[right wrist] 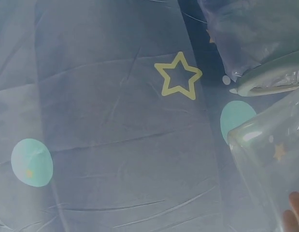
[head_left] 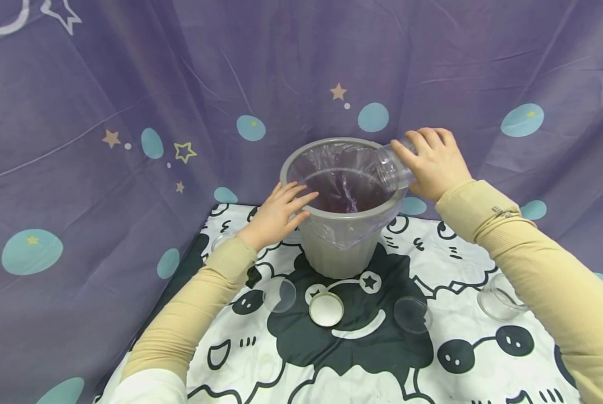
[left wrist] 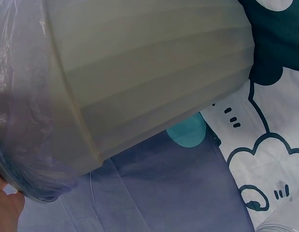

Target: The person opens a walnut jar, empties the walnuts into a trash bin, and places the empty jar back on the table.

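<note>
A grey trash bin (head_left: 339,252), lined with a clear plastic bag (head_left: 331,168), stands upright on the patterned cloth. At the bin's near left rim, my left hand (head_left: 276,216) rests with its fingers spread and fairly straight. My right hand (head_left: 435,163) grips a clear jar (head_left: 393,168), tilted with its mouth over the bin's right side. Part of the same jar (right wrist: 265,140) shows at the right of the right wrist view, with fingertips (right wrist: 296,208) against it. What lies inside the bin is hard to make out.
A round lid with a white face (head_left: 326,310) lies before the bin, between a clear disc (head_left: 279,295) and another clear disc (head_left: 412,314). Another clear jar (head_left: 500,297) lies under the right forearm. A purple curtain (head_left: 281,67) hangs close behind the bin.
</note>
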